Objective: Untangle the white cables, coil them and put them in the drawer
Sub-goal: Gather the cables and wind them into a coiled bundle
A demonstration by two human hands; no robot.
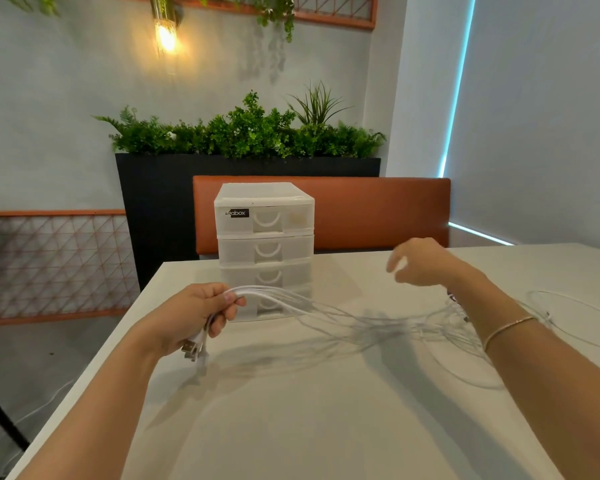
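Head view. The person is sitting at a white table (291,427) with both forearms reaching forward over it.

Left hand (194,317): fingers and thumb are curling round a bundle of white cables (278,296), gripping them just behind their plugs. The plugs (196,351) are hanging down below the palm, above the table surface. From the fist the strands are fanning out to the right, rising slightly, then sagging down toward the table and casting a grey shadow on it.

Right hand (420,261): it is hovering above the table with fingers loosely spread and holding nothing; it is blurred, so finer finger detail cannot be told. A thin bracelet (510,327) is sitting on the right wrist.

The far ends of the cables are lying in loose, overlapping loops on the table under and beside the right forearm, with one wide loop (568,306) spreading toward the right edge of the table.

A small white plastic drawer unit (264,244) is standing on the far side of the table, just behind the left hand. Its drawers are all sitting closed, and the top one is carrying a dark label.

Behind the table an orange bench back (378,209) is running along the wall, with a dark planter of green plants (250,133) behind it
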